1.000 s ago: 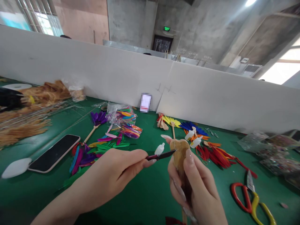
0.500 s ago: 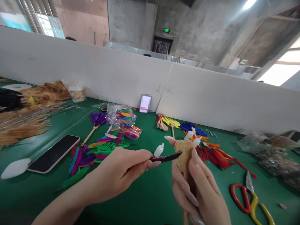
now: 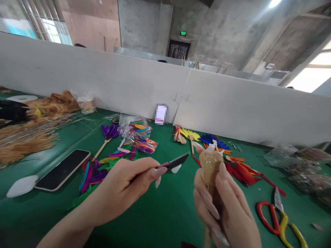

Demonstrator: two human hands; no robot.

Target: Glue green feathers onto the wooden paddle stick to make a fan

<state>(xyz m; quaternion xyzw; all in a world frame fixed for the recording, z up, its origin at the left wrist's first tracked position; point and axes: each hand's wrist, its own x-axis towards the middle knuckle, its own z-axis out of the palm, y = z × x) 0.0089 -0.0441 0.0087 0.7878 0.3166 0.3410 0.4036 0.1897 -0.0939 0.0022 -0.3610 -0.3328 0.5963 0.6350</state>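
Observation:
My left hand [image 3: 137, 181], fingers closed in a pinch, grips a small knife [image 3: 178, 161] with a dark blade and a purplish handle. The blade points up and right, apart from the wood. In my right hand [image 3: 224, 206] is a light wooden handle [image 3: 210, 167], held upright with its broad, lobed head on top and its stick running down through the fingers. The head's face looks glossy and wet. Behind the blade, a white glue bottle [image 3: 176, 168] is partly hidden. More white bottle tips [image 3: 212, 146] show just behind the wooden head.
Scissors [image 3: 278, 213] with red and yellow grips lie at right, near red feathers [image 3: 239, 172]. Blue feathers [image 3: 210, 140] and a yellow feather fan [image 3: 190, 135] lie farther back. At left are a phone [image 3: 62, 170], a purple feather fan [image 3: 110, 131] and bagged feathers [image 3: 138, 127].
The knife has drawn back left from the wooden head, its tip now higher. My right hand has shifted slightly right with the handle. The head's face looks shinier.

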